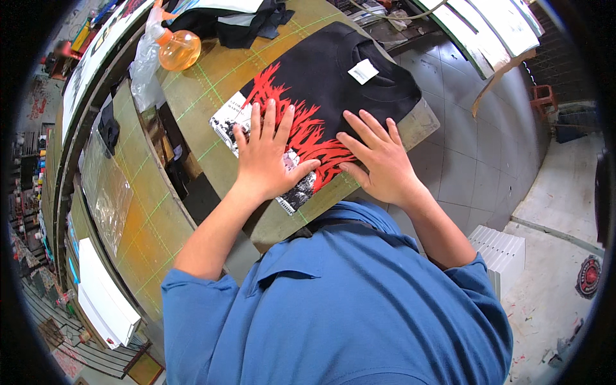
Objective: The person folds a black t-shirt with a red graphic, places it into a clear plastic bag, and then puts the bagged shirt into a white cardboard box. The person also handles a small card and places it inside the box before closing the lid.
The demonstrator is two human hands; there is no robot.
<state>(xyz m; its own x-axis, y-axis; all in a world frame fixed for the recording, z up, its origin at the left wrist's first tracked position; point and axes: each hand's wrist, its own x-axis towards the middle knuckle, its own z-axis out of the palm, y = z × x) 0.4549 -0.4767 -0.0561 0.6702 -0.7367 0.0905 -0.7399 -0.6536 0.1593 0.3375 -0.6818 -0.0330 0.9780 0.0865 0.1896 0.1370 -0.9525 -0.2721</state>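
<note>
A black T-shirt (333,70) with a red flame print and a white-and-black picture panel lies flat on a yellow-green printing board (224,70) marked with green grid lines. A small white tag (363,71) sits near its collar. My left hand (266,154) lies flat on the print's lower left, fingers spread. My right hand (378,157) presses flat on the shirt's lower right edge, fingers apart. Neither hand grips anything.
An orange spray bottle (178,50) stands at the board's far left beside a clear plastic bag (144,67). Dark garments (247,22) are piled beyond. A second board (144,224) with clear film lies at left. Grey tiled floor (468,147) and a white ribbed box (504,253) are at right.
</note>
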